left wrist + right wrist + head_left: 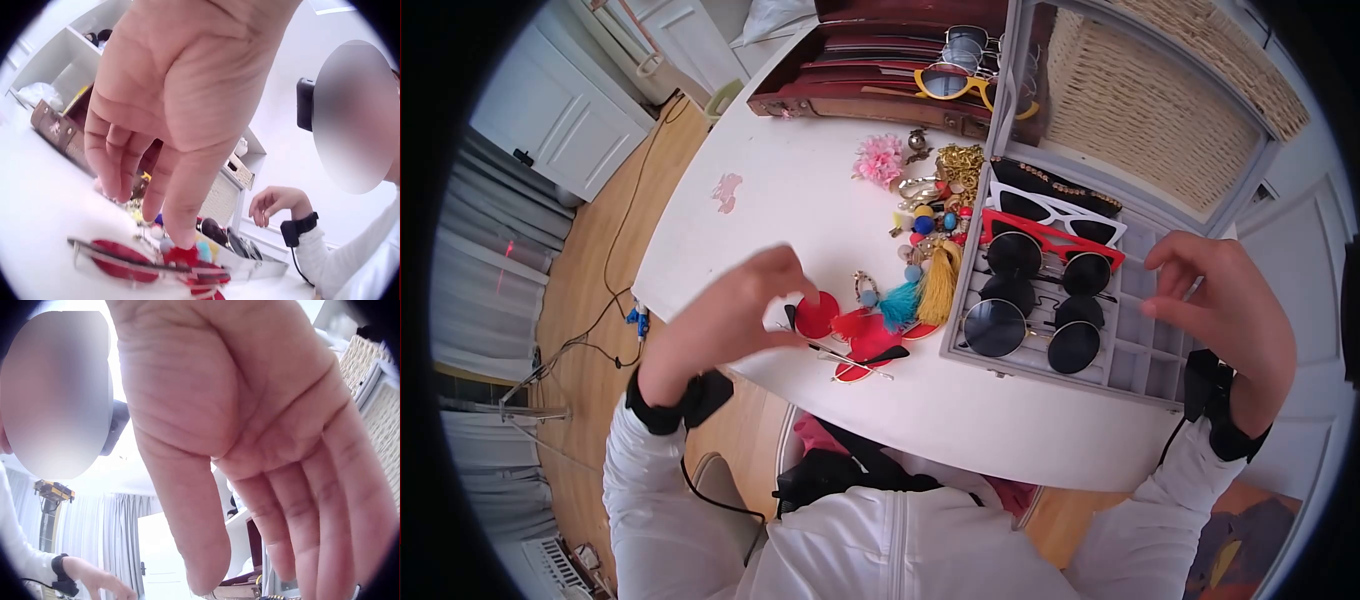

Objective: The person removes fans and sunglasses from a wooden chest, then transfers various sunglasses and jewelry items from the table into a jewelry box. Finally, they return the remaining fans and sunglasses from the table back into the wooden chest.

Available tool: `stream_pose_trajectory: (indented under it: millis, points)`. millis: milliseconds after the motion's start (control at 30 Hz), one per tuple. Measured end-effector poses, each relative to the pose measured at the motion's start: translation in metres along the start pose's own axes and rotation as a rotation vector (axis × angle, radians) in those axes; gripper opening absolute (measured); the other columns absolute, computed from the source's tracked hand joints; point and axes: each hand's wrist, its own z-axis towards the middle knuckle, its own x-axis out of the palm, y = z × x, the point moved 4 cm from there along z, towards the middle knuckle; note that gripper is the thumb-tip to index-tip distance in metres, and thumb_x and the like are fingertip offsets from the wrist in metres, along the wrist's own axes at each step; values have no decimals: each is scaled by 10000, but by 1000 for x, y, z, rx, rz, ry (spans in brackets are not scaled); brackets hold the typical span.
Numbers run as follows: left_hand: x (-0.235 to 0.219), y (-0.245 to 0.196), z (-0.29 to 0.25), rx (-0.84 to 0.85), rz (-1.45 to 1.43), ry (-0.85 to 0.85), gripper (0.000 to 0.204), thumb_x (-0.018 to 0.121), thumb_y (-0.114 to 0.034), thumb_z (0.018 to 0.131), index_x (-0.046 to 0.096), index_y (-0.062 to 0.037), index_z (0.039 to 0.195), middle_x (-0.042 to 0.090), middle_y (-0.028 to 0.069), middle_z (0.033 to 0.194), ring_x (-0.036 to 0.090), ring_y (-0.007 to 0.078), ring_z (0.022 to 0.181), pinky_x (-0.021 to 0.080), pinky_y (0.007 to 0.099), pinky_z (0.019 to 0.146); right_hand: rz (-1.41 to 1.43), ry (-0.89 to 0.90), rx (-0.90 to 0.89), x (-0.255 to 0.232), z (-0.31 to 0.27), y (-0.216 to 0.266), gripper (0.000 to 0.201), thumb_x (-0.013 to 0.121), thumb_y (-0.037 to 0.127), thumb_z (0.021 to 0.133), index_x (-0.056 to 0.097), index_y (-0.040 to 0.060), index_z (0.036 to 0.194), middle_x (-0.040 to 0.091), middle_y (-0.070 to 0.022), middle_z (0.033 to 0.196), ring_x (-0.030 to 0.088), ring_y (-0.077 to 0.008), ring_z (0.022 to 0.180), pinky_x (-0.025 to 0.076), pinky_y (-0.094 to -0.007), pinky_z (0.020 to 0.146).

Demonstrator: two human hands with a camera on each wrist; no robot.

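Over the near left part of the table, my left hand (725,315) hovers with thumb and fingers apart, close above red-lensed sunglasses (816,317). Nothing is held in it; its fingertips overlap the sunglasses (125,261) in the left wrist view. The thin temples of the sunglasses cross each other, beside blue, red and yellow tassels (941,280). My right hand (1225,290) is raised by the right side of a grey compartment box (1135,365), its fingers loosely bent around nothing. Inside the box lie round dark sunglasses (994,328), a red-framed pair and white-framed sunglasses (1055,215).
Behind stands an open brown case (860,108) with yellow-framed sunglasses (948,84) on its edge. Beaded jewellery, a gold chain (960,162) and a pink flower (878,160) lie left of the box. The box's glass lid (1150,110) stands raised, with woven material behind it.
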Motion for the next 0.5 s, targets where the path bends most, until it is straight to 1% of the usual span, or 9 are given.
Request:
stream_pose_trajectory:
  millis: [33, 100, 233, 300, 333, 367, 433, 467, 500]
  points:
    - [9, 1, -5, 41, 34, 9, 338, 774, -11, 603, 617, -30, 902, 510, 81, 939, 546, 227, 818, 476, 306, 700, 12, -13, -68, 1, -1, 1, 216, 714, 24, 706, 574, -18, 866, 555, -61, 609, 536, -154, 551, 438, -277, 535]
    - [22, 4, -9, -12, 14, 34, 287, 749, 14, 611, 615, -25, 862, 510, 92, 918, 545, 248, 846, 470, 316, 745, 40, 11, -66, 1, -1, 3, 223, 713, 41, 715, 575, -16, 879, 558, -60, 609, 539, -152, 553, 436, -277, 533]
    - [24, 7, -7, 32, 95, -7, 227, 718, 41, 622, 610, -15, 814, 521, 98, 911, 540, 253, 861, 466, 323, 743, 73, 50, -74, 0, -4, 9, 225, 703, 96, 742, 581, -6, 901, 567, -61, 611, 549, -151, 558, 430, -276, 526]
    - [11, 3, -9, 72, 59, -137, 169, 690, 36, 646, 601, -14, 781, 537, 82, 859, 528, 253, 850, 456, 340, 716, 57, 43, -55, -1, -7, 9, 228, 698, 126, 751, 587, 2, 907, 569, -65, 609, 557, -157, 560, 428, -275, 522]
    - [4, 0, -9, 101, 38, -196, 145, 677, 49, 676, 602, -4, 788, 565, 88, 828, 535, 247, 794, 451, 336, 675, 23, 30, -50, -2, -9, 10, 229, 700, 117, 747, 588, 3, 911, 571, -66, 615, 557, -160, 562, 430, -277, 524]
    - [0, -1, -10, 102, 35, -196, 145, 677, 49, 676, 602, -4, 788, 565, 88, 828, 535, 247, 794, 451, 336, 675, -10, 19, -50, -2, -9, 11, 231, 702, 108, 743, 589, 4, 916, 572, -68, 620, 558, -163, 563, 433, -278, 525]
    - [-10, 5, -17, -44, -104, -270, 124, 673, 51, 704, 599, 4, 792, 578, 85, 780, 542, 235, 724, 443, 327, 620, -5, 8, -74, 1, -10, 15, 244, 709, 103, 732, 588, 3, 919, 579, -76, 636, 564, -183, 579, 442, -293, 543]
    - [-16, 3, -19, -3, -68, -294, 81, 639, 55, 748, 590, 15, 799, 589, 92, 747, 549, 217, 667, 428, 302, 579, 2, -9, -97, 2, -11, 17, 258, 715, 97, 721, 586, 2, 922, 587, -84, 653, 571, -204, 595, 452, -307, 560]
    - [-19, 4, -20, -4, -74, -299, 81, 639, 55, 748, 590, 15, 799, 589, 92, 747, 549, 217, 667, 428, 302, 579, -5, -6, -98, 7, -11, 16, 258, 715, 97, 721, 586, 2, 922, 587, -84, 653, 571, -204, 595, 452, -307, 560]
